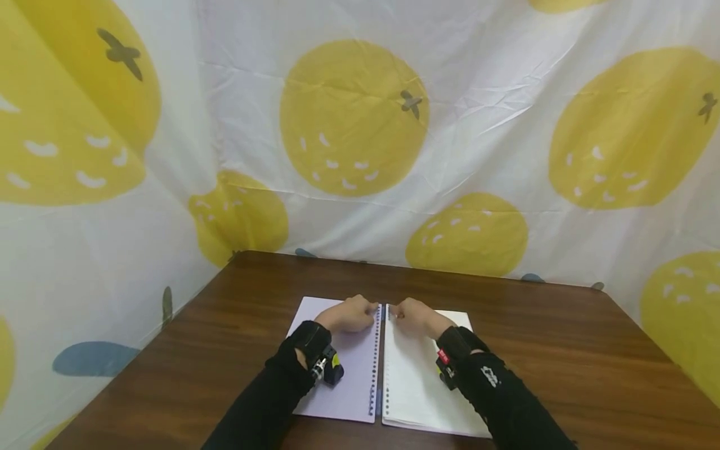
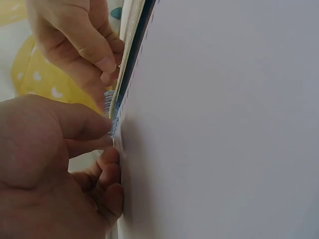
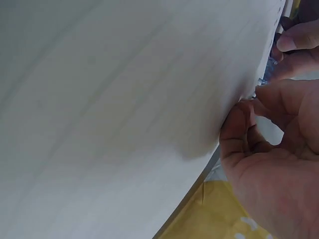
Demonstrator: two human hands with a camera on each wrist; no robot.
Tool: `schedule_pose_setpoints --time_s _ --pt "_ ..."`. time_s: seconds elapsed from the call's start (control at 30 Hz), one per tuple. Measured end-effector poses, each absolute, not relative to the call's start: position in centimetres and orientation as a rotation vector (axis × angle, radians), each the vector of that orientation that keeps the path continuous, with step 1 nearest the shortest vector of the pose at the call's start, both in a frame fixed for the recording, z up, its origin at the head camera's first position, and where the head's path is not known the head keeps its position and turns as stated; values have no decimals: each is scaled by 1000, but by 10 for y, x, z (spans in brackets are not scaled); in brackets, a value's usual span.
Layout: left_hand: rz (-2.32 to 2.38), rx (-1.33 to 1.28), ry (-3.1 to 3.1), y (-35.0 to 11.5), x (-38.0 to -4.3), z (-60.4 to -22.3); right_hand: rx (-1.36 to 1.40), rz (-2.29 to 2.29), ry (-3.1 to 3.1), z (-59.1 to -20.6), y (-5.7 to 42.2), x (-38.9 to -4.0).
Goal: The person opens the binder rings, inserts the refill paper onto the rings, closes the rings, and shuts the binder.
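Note:
A loose-leaf notebook lies spread on the table, with a pale lavender sheet (image 1: 351,394) on the left and a stack of white pages (image 1: 416,387) on the right. Punched holes line both inner edges, and bluish clear binding rings (image 2: 113,128) show between them. At the far end of the binding, my left hand (image 1: 351,314) pinches the rings between thumb and fingers. My right hand (image 1: 416,317) faces it from the other side, thumb and forefinger pinched at the rings by the inner edge of the white pages. The fingertips partly hide the rings there.
The brown wooden table (image 1: 562,362) extends around the notebook on all sides. A white curtain (image 1: 478,144) printed with yellow fruit hangs along its far and left edges. Each wrist wears a black strapped camera (image 1: 332,365).

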State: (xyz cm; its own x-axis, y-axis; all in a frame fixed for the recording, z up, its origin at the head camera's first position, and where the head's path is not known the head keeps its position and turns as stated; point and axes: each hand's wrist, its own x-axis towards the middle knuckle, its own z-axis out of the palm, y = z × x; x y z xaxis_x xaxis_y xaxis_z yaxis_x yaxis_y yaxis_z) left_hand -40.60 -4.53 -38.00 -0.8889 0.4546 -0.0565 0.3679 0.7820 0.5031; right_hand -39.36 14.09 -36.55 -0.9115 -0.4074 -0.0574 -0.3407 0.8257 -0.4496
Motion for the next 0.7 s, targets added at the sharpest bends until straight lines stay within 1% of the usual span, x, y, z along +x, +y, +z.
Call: schedule_pose_setpoints --time_s 0.4,0.53,0.7 --pt "609 745 2845 -44 -406 -378 -624 -495 2903 -362 136 -392" --pt "574 748 2854 -43 -407 -379 -704 -377 2949 -362 133 -392" --pt "559 717 2861 -40 -405 -378 -880 -228 3010 -363 132 -391"
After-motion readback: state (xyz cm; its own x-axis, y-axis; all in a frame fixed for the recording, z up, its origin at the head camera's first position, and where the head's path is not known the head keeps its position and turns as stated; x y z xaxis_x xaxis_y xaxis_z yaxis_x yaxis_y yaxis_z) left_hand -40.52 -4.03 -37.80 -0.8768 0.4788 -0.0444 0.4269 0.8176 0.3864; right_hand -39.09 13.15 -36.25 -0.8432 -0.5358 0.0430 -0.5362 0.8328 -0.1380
